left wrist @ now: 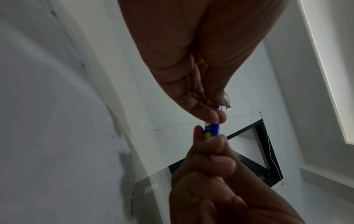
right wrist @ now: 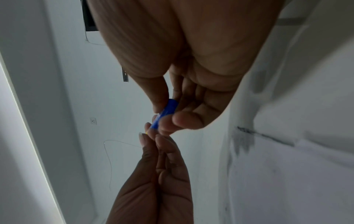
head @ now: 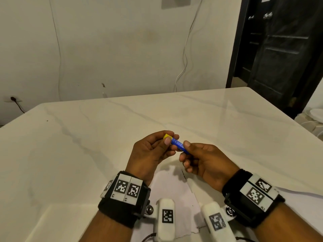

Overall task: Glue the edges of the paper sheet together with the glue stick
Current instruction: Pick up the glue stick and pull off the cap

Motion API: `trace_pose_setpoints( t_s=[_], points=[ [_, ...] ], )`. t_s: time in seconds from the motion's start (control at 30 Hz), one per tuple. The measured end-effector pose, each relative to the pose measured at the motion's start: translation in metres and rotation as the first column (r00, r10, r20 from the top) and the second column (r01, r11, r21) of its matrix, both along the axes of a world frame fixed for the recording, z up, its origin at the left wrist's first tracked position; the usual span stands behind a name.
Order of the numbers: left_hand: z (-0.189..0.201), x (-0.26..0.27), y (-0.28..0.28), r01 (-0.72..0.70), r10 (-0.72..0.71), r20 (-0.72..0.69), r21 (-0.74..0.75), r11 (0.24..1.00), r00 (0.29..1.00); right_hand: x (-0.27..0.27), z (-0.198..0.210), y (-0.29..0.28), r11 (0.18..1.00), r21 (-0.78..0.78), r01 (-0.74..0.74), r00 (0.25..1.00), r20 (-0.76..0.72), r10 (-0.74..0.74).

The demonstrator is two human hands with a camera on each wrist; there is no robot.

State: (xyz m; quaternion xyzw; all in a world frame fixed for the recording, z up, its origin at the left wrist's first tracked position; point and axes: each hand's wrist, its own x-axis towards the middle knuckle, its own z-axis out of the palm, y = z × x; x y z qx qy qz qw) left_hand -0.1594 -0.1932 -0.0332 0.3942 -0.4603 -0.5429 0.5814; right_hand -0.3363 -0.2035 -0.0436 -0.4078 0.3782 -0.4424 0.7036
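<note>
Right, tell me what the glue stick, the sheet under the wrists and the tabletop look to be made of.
Glue stick: most likely smooth plastic; saturated blue barrel with a printed label and a yellow end piece.
Paper sheet: thin matte white paper, judging by its flat lie and slightly uneven near edge.
Table: polished marble or a marble-look slab; grey veins and a glossy reflection, real stone or not cannot be told.

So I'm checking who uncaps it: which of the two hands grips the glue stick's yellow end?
The left hand pinches the yellow end of the glue stick; the right hand holds the blue barrel instead.
</note>
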Motion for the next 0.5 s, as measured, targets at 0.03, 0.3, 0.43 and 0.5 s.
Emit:
trace_pose_setpoints(
  t_s=[0.03, 0.3, 0.43, 0.5],
  points=[
    [0.0, 0.0001, -0.0001, -0.001, 0.001, -0.001, -0.001, 1.0, 1.0, -0.0005, -0.0017, -0.0007, 1.0, -0.025, 0.011, 1.0, 0.011, -0.011],
    [0.0012, -0.0015, 0.0005, 0.005, -0.005, 0.007, -0.019, 1.0, 1.0, 0.0013, -0.0003, -0.0008, 0.999, 0.04, -0.025, 0.998, 0.053, 0.023],
    [0.0027, 0.0017, 0.0007, -0.024, 0.025, 0.05, -0.029, 0.999, 0.998, -0.0019, -0.0028, -0.0036, 0.999, -0.039, 0.029, 0.995, 0.097, -0.025],
    [0.0079, 0.0057, 0.0017, -0.081, 0.082, 0.054, -0.032, 0.996, 0.995, -0.0041, -0.0014, -0.0047, 0.996, -0.075, 0.057, 0.99, 0.135, -0.047]
  ],
)
